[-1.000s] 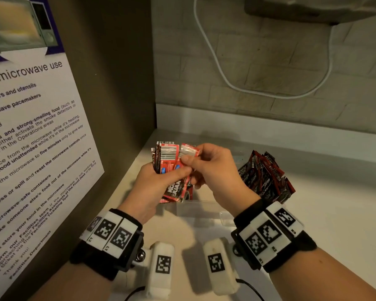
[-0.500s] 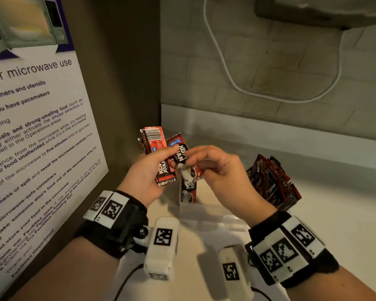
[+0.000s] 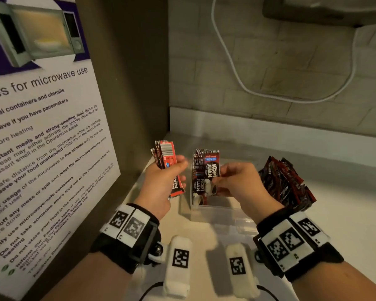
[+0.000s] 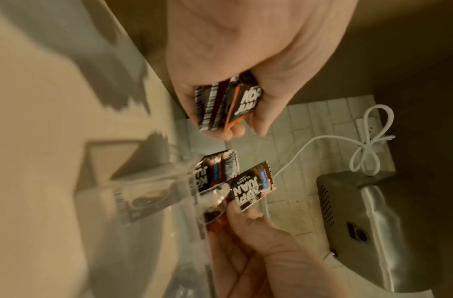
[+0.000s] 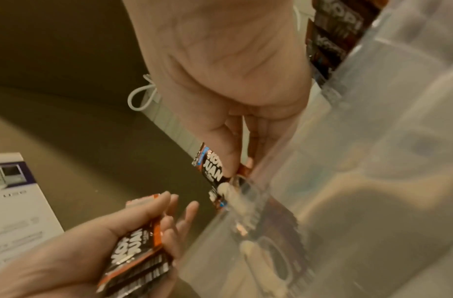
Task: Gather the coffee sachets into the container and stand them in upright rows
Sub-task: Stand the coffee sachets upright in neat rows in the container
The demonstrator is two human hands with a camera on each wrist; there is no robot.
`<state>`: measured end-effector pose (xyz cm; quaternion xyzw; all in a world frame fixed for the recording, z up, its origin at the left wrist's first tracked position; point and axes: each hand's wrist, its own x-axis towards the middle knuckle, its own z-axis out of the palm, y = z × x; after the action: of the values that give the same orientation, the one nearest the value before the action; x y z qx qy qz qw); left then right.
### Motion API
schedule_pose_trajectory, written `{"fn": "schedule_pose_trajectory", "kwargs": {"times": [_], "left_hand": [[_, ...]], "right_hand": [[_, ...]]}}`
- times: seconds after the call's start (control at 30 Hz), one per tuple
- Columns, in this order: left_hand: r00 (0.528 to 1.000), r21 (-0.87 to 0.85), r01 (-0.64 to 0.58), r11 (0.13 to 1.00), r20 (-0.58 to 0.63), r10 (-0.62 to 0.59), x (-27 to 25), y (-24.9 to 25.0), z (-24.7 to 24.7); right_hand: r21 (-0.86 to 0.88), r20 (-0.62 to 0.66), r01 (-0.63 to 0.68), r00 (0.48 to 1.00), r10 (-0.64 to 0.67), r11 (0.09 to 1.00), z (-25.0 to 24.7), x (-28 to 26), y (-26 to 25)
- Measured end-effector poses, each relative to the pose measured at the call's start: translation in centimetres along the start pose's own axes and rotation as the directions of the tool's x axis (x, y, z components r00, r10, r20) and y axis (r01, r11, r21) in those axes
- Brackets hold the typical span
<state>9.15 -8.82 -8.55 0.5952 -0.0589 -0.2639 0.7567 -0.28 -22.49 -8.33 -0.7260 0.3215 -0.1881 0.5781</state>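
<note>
Standing against the far left corner of the clear container (image 3: 217, 216), a few sachets (image 3: 199, 170) already form the start of a row, and the right hand (image 3: 237, 183) pinches one more sachet (image 3: 212, 170) between thumb and fingertips, label facing the person, its lower end at the rim just beside them. Holding it by one edge keeps it vertical, so it can probably slide down flat against the ones already in place. The left hand (image 3: 161, 183) grips a small stack (image 3: 166, 157) of sachets upright, thumb across the front, held just left of the container, likely as a ready supply for the right hand to draw from. A loose pile (image 3: 284, 181) of further sachets lies on the bench (image 3: 345, 213) to the right of the container, behind the right wrist, so much of the gathering seems left to do. A microwave notice (image 3: 41, 148) hangs on the left wall, and a white cable (image 3: 232, 68) loops across the tiled back wall.
</note>
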Motion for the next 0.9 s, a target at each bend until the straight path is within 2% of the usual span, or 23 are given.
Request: {"fn": "schedule_pose_trajectory", "kwargs": {"times": [0.13, 0.27, 0.43, 0.53, 0.77, 0.9], "left_hand": [[1.0, 0.024, -0.009, 1.0, 0.01, 0.009, -0.7, -1.5, 0.1], [0.996, 0.04, -0.011, 0.999, 0.086, 0.008, -1.5, -2.2, 0.5], [0.986, 0.094, -0.041, 0.995, 0.166, 0.025, -2.2, -2.4, 1.0], [0.981, 0.107, -0.054, 0.993, 0.192, 0.033, -2.5, -2.2, 1.2], [0.973, 0.145, -0.052, 0.988, 0.231, 0.017, -2.4, -1.8, 1.5], [0.967, 0.157, -0.04, 0.987, 0.255, -0.001, -2.2, -1.5, 1.6]], "right_hand": [[-0.142, 0.019, -0.069, 0.997, 0.072, 0.987, 0.7, 0.5, 0.9], [-0.292, 0.055, -0.092, 0.992, 0.112, 0.952, 1.4, 0.8, 0.6], [-0.399, 0.058, -0.03, 0.997, 0.058, 0.917, 2.2, 1.0, 0.3], [-0.449, 0.062, -0.043, 0.995, 0.079, 0.892, 2.4, 1.0, 0.5], [-0.563, 0.275, 0.114, 0.96, 0.055, 0.819, 2.7, 0.3, 0.1], [-0.604, 0.289, 0.145, 0.956, 0.045, 0.783, 3.9, 1.5, 1.2]]}}
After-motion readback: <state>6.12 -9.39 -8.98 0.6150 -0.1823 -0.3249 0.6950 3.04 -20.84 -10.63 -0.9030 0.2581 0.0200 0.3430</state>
